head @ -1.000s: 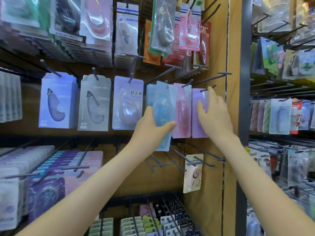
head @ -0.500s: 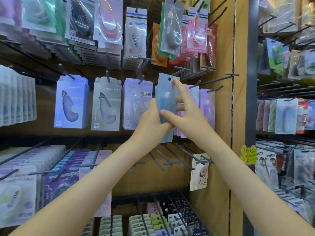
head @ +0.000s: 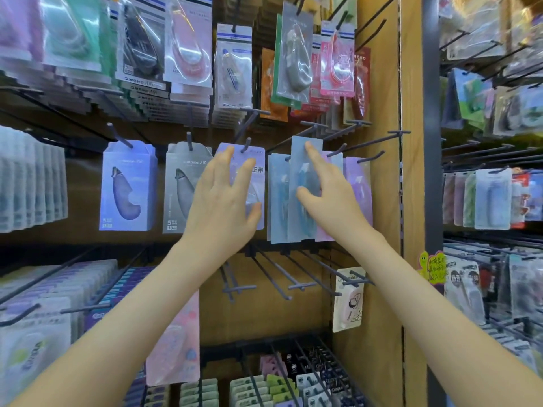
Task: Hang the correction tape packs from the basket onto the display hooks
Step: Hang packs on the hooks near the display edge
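My right hand, fingers straight, presses the pale blue plastic pack onto its dark wire hook, left hand spread and empty; next, release it.

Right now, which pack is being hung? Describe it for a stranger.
Find the wooden side panel right of the display, then the middle hook row beside it. The pale blue pack under the right hand sits higher than its blue, pink and lilac neighbours.
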`<state>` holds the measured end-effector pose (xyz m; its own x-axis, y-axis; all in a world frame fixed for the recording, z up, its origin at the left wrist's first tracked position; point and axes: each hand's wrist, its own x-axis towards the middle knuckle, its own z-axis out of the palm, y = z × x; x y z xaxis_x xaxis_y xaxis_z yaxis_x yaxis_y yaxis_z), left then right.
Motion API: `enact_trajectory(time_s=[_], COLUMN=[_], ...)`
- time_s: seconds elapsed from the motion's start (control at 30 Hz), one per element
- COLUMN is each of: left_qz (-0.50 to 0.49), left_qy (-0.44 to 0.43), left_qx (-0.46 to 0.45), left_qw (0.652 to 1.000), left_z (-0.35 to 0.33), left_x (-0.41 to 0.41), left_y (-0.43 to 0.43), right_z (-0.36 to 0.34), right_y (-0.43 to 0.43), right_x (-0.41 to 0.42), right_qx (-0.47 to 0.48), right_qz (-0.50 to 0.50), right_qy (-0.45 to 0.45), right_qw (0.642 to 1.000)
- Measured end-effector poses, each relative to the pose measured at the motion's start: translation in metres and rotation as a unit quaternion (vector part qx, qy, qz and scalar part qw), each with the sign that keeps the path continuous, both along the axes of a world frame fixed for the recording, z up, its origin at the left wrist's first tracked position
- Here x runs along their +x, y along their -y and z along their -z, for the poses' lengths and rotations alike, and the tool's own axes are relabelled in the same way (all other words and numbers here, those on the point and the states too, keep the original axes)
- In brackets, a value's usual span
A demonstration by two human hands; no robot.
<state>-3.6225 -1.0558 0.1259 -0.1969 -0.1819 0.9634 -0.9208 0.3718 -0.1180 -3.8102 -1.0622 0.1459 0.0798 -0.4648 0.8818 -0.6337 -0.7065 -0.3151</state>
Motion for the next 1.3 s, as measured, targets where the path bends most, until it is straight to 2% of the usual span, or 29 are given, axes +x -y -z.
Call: enact_trajectory(time_s=[0.13, 0.27, 0.33, 0.63, 0.8, 0.93, 1.07, 1.2, 1.3], left_qz=[0.000, -0.003, 0.002, -0.084, -0.088, -0.084, -0.044, 0.032, 0.095], left_qy=[0.049, 0.063, 0.060, 0.059, 0.064, 0.058, 0.042, -0.008, -0.006], left_qx=[-0.001, 0.011, 0.012, 0.026, 0.047, 0.008, -0.061, -0.041, 0.002], left_qw=[0.999, 0.998, 0.998, 0.994, 0.993, 0.995, 0.996, 0.999, 0.995], left_z=[0.003, 0.005, 0.004, 0.013, 0.011, 0.022, 0.055, 0.104, 0.152], left_x=[0.005, 0.004, 0.004, -0.002, -0.001, -0.005, -0.027, -0.074, -0.125], left_y=[0.008, 0.013, 0.014, 0.024, 0.018, 0.013, -0.014, -0.046, -0.067], right_z=[0.005, 0.003, 0.005, 0.021, 0.011, 0.026, 0.054, 0.099, 0.151], right_y=[-0.006, -0.009, -0.008, 0.020, 0.024, 0.010, -0.017, -0.057, -0.087], right_x=[0.000, 0.001, 0.005, 0.036, 0.043, 0.040, 0.026, -0.008, -0.058], right_qx=[0.007, -0.025, -0.050, 0.020, 0.069, 0.056, -0.018, -0.032, -0.020], right_qz=[0.026, 0.151, 0.181, 0.150, 0.173, 0.127, 0.067, 0.066, 0.058], right_qy=[-0.024, -0.076, -0.097, -0.048, -0.049, -0.035, -0.009, -0.010, -0.001], right_qw=[0.999, 0.985, 0.977, 0.987, 0.981, 0.990, 0.998, 0.997, 0.998])
